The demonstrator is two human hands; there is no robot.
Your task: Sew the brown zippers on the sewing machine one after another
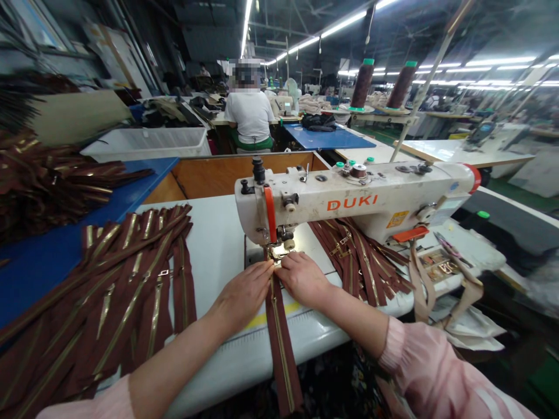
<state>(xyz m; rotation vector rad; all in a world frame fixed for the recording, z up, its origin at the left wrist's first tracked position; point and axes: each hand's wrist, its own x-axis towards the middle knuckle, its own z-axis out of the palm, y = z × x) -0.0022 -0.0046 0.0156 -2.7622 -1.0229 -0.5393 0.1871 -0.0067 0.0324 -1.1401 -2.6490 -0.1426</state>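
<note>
A brown zipper with brass teeth (279, 343) runs from under the presser foot (279, 251) of a white DUKI sewing machine (349, 203), down over the table's front edge. My left hand (247, 288) and my right hand (303, 279) meet at its top end, fingertips pinching the tape just in front of the needle area. A heap of similar zippers (100, 302) lies left of my left arm. Another heap (360, 262) lies behind my right hand, partly under the machine's arm.
Several more zippers (52, 186) lie on a blue table at left, beside a white plastic bin (148, 142). Right of the machine are scissors (452, 247), beige straps (423, 279) and a tray of metal fittings (439, 267). A seated co-worker (248, 113) faces away.
</note>
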